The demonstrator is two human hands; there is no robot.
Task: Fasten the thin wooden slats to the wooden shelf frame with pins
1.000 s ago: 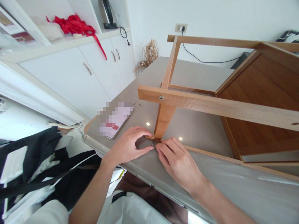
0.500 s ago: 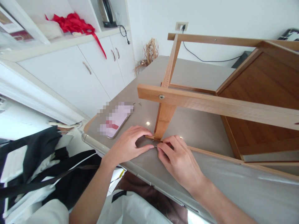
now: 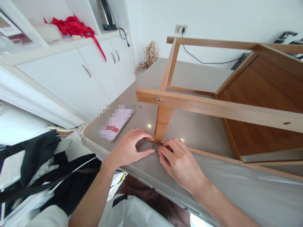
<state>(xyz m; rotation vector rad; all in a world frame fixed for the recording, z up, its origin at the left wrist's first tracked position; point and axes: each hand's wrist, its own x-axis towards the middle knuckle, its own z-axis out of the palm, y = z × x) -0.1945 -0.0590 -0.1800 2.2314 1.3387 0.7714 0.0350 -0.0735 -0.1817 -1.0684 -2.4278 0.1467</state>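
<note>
Head view: a grey bench (image 3: 203, 132) is seen from above, with a wooden frame (image 3: 213, 107) laid on its side across it.
Surroundings: a phone (image 3: 115, 123) with a blurred screen lies at 10 o'clock from the hands, near the bench edge; two tiny screws (image 3: 139, 106) lie just beyond it. White cupboards (image 3: 94, 75) stand at 11 o'clock, with red ribbon (image 3: 71, 26) and a kettle (image 3: 105, 14) on the shelf above. A wall socket (image 3: 181, 29) with a black cable is seen at 12 o'clock, dried grass (image 3: 149, 55) beside it. Black and white cloth (image 3: 35, 170) is piled at 8 o'clock, below the bench edge.
In the way: the frame's upper rail crosses above the bench at 1 o'clock from the hands; the joint itself is left clear.
Wooden frame: light brown rails, a darker panel at 3 o'clock, a metal bolt head (image 3: 158, 100) sunk in the upper rail.
Small metal fastener (image 3: 154, 146): thin, grey, set at the foot of the upright post where it meets the lower rail; its kind cannot be told.
Left hand (image 3: 129, 148): rested on the bench, thumb and forefinger curved round the joint, the fingertip touching the fastener.
Right hand (image 3: 180, 164): the grip is pinched nearly closed at the fastener; whether it is truly held cannot be told.
Writing: none can be read.
</note>
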